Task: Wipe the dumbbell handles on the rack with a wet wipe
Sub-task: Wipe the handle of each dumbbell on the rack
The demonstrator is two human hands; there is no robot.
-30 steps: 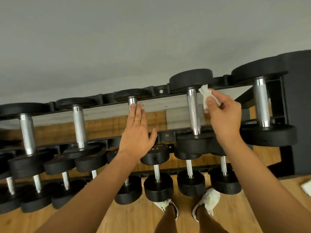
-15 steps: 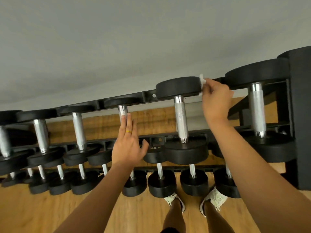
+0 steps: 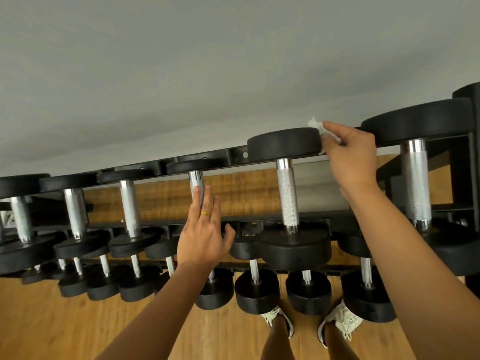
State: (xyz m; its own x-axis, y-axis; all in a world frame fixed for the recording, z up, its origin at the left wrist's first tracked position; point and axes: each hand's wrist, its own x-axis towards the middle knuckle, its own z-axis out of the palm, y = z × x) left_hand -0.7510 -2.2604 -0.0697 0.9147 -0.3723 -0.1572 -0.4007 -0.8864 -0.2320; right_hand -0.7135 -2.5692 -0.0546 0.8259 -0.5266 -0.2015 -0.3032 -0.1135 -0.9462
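A black rack (image 3: 233,155) carries a top row of black dumbbells with knurled silver handles. My right hand (image 3: 349,154) pinches a crumpled white wet wipe (image 3: 320,128) against the right edge of the far head (image 3: 283,144) of one dumbbell, beside its silver handle (image 3: 287,196). My left hand (image 3: 204,229) lies flat with straight fingers on the silver handle (image 3: 195,181) of the neighbouring dumbbell to the left, covering its lower half. A bigger dumbbell handle (image 3: 415,183) stands to the right of my right arm.
More dumbbells (image 3: 128,203) fill the top row to the left. Lower tiers hold smaller dumbbells (image 3: 255,289) close to my shoes (image 3: 340,320) on the wooden floor. A grey wall rises behind the rack. The rack's black end post (image 3: 467,152) stands at the far right.
My right hand has carried the wipe up from the handle's side to the far head of the dumbbell. The left hand stays on its handle. The view has shifted.
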